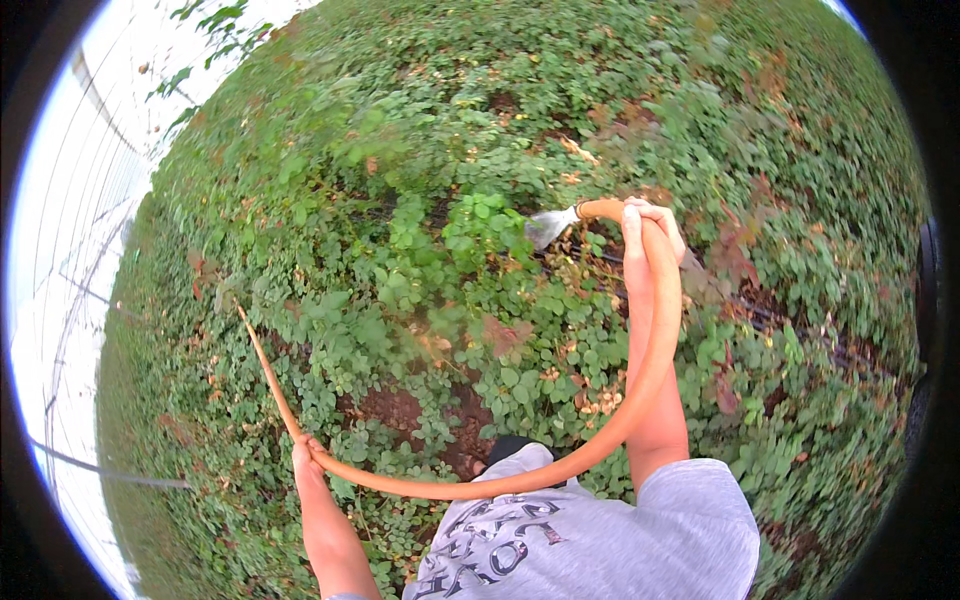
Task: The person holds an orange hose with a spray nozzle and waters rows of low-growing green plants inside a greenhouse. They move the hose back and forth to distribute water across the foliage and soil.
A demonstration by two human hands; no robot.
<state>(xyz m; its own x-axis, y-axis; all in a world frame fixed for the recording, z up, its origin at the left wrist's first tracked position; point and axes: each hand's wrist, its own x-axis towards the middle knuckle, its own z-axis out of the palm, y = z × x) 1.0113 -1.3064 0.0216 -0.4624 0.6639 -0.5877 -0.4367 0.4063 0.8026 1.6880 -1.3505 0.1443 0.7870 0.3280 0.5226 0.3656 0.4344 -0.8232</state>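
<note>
An orange garden hose [450, 490] curves in a wide loop in front of my grey T-shirt. Near its outlet end, my right hand [654, 223] is closed around it, well out in front at the right. Water [550, 226] fans out of that end towards the left, onto the green leaves of a bush [480, 232]. Lower left, my left hand [306, 452] grips another stretch of the hose. Beyond that hand the hose runs up and left into the foliage, where the rest of it is hidden.
Dense leafy plants [360, 330] surround me, some leaves reddish or dry. Bare brown soil [390, 412] shows near my feet. Dark thin tubing [757, 311] runs through the plants at the right. A greenhouse-like frame with wires [97, 292] stands at the far left.
</note>
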